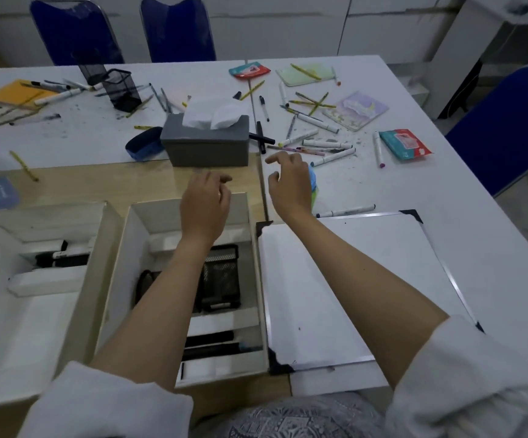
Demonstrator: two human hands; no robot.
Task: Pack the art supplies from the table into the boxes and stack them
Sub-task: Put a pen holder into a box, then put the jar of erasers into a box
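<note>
Two open white boxes stand at the table's near edge. The middle box (258, 263) holds a black mesh holder (221, 279) and dark markers. The left box (104, 235) holds white and black items. My left hand (206, 203) hovers over the middle box's far rim, fingers loosely curled and empty. Just right of that box, my right hand (289, 184) is raised with fingers apart, and a blue and green object (313, 181) shows behind it. Several markers and pencils (319, 147) lie scattered beyond the hands, near a grey tissue box (206, 143).
A whiteboard (351, 279) lies flat at the near right. Two black mesh holders (120, 90), a yellow notebook (13, 93), a pastel notebook (356, 110), wipe packets (405, 145) and a blue dish (144, 143) sit further back. Blue chairs (174, 30) stand behind and at the right.
</note>
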